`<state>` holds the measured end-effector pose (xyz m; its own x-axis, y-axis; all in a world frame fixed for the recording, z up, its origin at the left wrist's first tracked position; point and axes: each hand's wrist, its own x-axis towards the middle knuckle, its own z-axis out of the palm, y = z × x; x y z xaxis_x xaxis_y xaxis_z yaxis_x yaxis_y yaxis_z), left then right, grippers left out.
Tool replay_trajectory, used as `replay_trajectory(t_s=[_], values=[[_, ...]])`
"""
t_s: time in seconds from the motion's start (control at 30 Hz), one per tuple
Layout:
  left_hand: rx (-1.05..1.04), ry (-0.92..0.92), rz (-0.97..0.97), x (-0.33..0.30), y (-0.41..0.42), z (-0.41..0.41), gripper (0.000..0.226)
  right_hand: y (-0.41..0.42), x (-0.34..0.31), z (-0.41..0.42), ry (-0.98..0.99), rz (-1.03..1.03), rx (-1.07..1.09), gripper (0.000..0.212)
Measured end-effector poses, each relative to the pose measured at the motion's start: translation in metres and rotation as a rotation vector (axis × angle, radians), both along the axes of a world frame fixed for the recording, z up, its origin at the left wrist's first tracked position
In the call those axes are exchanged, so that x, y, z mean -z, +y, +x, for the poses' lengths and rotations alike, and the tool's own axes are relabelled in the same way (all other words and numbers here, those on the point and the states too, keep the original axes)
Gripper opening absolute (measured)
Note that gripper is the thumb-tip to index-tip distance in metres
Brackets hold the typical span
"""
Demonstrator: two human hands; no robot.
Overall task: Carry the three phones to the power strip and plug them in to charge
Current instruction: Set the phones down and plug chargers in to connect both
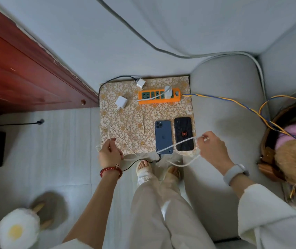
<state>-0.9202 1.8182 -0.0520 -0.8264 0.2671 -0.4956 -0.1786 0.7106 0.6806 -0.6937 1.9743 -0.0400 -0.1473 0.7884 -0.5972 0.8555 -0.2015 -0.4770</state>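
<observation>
From up here I look down on a small tabletop with a flowered cover, set between a red wooden door and a grey sofa. Two phones lie face down, side by side, at its near right corner: a blue phone and, just right of it, a black phone with a red spider mark. I can't see a third phone. The orange power strip sits toward the far edge, with one white charger plugged in near its right end. Two more white chargers lie loose on the cover, one left of the strip and one at the far edge. My left hand pinches a white cable at the near left edge, and my right hand pinches the same cable over the sofa arm, so it stretches across the lower ends of both phones. A dark cable runs from the blue phone's near end.
</observation>
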Motion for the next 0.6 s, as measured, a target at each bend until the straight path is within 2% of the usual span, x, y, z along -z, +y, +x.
replay_trajectory(t_s=[0.1, 0.13, 0.17, 0.2, 0.27, 0.33, 0.47, 0.53, 0.6], values=[[0.129, 0.183, -0.076, 0.006, -0.007, 0.002, 0.025, 0.014, -0.014, -0.014, 0.787, -0.469, 0.813, 0.013], [0.163, 0.217, -0.094, 0.007, -0.011, 0.003, 0.024, 0.023, -0.017, -0.015, 0.968, -0.555, 1.064, 0.015], [0.189, 0.238, -0.119, 0.009, -0.016, 0.002, 0.025, 0.032, -0.02, -0.015, 1.066, -0.589, 1.229, 0.017], [0.203, 0.252, -0.153, 0.01, -0.02, 0.0, 0.027, 0.04, -0.022, -0.015, 1.092, -0.592, 1.301, 0.022], [0.203, 0.25, -0.23, 0.011, -0.026, -0.004, 0.032, 0.045, -0.024, -0.017, 1.032, -0.562, 1.259, 0.03], [0.248, 0.195, -0.32, 0.01, -0.025, -0.006, 0.037, 0.042, -0.025, -0.019, 0.949, -0.55, 1.142, 0.03], [0.384, 0.094, -0.453, 0.003, -0.011, 0.006, 0.057, 0.02, -0.027, -0.021, 0.8, -0.595, 0.635, 0.011], [0.452, 0.116, -0.32, -0.004, -0.001, 0.02, 0.058, 0.006, -0.031, -0.021, 0.744, -0.562, 0.357, 0.015], [0.544, -0.05, -0.093, -0.012, 0.012, 0.037, 0.047, -0.004, -0.035, -0.026, 0.663, -0.514, 0.169, 0.023]])
